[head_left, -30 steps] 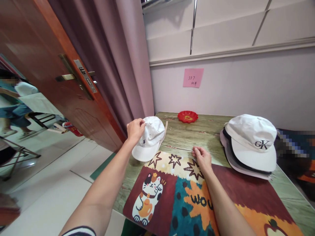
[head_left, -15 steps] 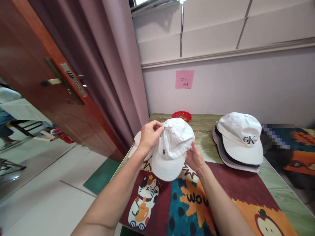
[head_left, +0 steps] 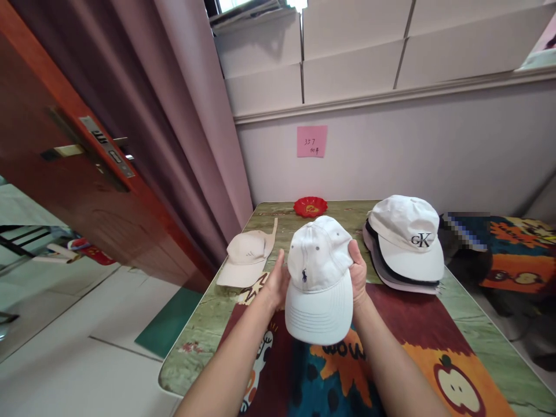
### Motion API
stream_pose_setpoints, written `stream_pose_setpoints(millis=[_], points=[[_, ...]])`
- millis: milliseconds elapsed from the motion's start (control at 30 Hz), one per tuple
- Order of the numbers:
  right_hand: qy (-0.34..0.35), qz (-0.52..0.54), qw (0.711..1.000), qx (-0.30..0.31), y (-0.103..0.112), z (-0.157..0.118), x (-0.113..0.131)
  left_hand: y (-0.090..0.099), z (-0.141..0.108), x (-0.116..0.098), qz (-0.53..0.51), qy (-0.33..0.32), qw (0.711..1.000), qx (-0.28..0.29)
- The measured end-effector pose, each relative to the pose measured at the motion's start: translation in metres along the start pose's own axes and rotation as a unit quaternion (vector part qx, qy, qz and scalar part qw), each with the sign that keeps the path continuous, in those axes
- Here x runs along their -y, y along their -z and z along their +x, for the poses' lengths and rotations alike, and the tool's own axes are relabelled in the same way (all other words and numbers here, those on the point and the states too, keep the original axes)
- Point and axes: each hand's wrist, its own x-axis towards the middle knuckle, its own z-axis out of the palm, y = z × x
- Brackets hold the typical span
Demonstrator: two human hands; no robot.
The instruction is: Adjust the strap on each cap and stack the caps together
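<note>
A white baseball cap with a small dark embroidered figure is held up above the table, its brim toward me. My left hand grips it from the left, thumb up along the side and the other fingers hidden behind it. On the other side, my right hand holds the cap's edge, its fingers partly out of sight inside or behind. A beige cap with its strap sticking up lies on the table to the left. To the right sits a stack of caps, topped by a white cap with letters.
Beneath my hands a colourful printed mat covers part of the green wood-patterned table. A red scalloped dish stands at the back edge. A pink note is stuck on the wall; a brown door and curtain are at left.
My left hand has moved from the cap's crown down to its side. The cap has turned upright, its crown now fuller and its front facing me. The beige cap has come into clear view.
</note>
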Motion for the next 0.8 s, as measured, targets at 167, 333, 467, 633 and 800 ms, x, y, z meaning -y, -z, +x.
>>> stream_pose_setpoints(millis=[167,333,467,633,800], points=[[-0.001,0.060,0.998,0.001,-0.003,-0.004,0.004,-0.008,-0.005,0.000,-0.254,0.073,0.954,0.140],[-0.003,0.037,0.999,-0.003,0.021,-0.002,-0.003,-0.006,-0.007,-0.018,-0.307,0.014,0.942,0.132],[0.001,-0.025,1.000,0.004,0.038,0.002,-0.005,0.001,-0.007,-0.023,-0.275,0.005,0.953,0.125],[0.014,-0.009,1.000,-0.020,0.030,0.006,0.008,0.001,0.004,-0.042,-0.209,0.059,0.966,0.139],[0.056,-0.023,0.995,-0.080,0.026,0.008,0.023,-0.007,0.021,-0.071,-0.101,0.037,0.990,0.089]])
